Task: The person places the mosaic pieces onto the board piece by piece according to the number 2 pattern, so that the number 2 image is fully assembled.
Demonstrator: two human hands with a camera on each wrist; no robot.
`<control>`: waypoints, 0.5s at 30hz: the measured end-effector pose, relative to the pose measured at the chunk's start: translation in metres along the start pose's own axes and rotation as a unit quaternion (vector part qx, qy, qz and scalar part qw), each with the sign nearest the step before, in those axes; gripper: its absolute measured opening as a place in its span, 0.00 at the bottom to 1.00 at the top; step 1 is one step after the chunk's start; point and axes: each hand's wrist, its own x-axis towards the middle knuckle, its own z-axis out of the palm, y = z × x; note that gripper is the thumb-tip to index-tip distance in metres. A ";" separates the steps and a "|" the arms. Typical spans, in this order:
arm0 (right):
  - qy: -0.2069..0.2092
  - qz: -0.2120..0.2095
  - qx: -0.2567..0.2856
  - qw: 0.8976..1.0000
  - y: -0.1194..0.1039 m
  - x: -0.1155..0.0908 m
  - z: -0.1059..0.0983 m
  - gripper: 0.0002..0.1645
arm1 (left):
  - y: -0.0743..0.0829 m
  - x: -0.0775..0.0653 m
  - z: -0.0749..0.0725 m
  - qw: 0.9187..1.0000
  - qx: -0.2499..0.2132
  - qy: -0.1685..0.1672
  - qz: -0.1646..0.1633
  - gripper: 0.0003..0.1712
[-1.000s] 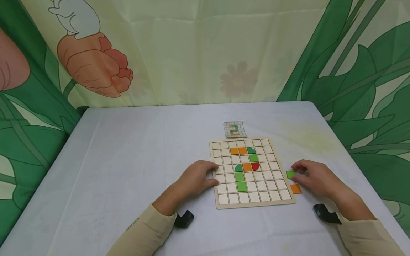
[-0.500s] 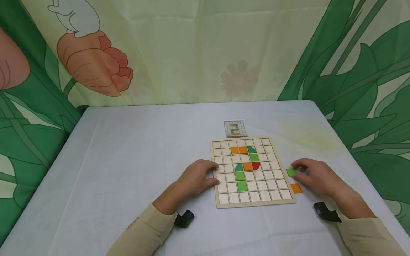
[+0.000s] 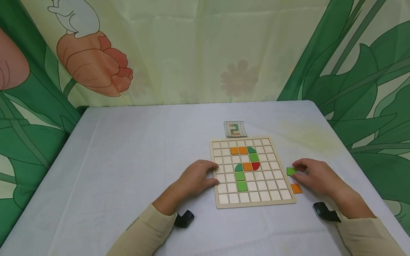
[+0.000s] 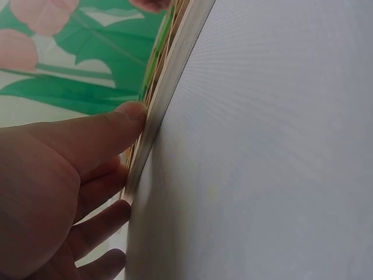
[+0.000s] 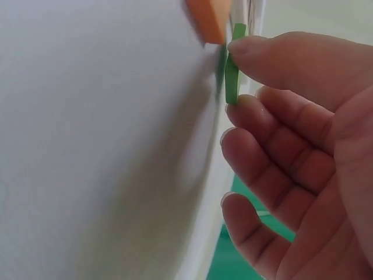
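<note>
A wooden grid board lies on the table, bearing orange and green square tiles plus dark green and red rounded ones. At its left edge rests my left hand, thumb and index finger spread apart along the rim. The left wrist view shows that thumb touching the board's side. To the right of the board, my right hand pinches a green square tile between thumb and fingertips. In the right wrist view the green tile stands slightly off the tabletop. An orange square tile lies just nearer me.
A small pattern card with a printed grid and coloured figure lies beyond the board's far edge. White cloth covers the table. A printed curtain hangs behind it. Black wrist cameras sit below each hand.
The green tile has been lifted and tilted slightly by my right hand's fingertips. My left hand and the board have stayed in place.
</note>
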 end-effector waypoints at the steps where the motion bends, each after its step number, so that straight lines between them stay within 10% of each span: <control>1: 0.001 0.001 0.001 1.000 -0.001 0.000 0.000 0.26 | 0.000 0.000 0.000 1.000 0.000 0.000 0.000 0.27; 15: 0.002 -0.019 0.027 0.999 -0.029 -0.004 0.001 0.24 | 0.002 0.000 -0.001 1.000 -0.002 0.001 -0.003 0.27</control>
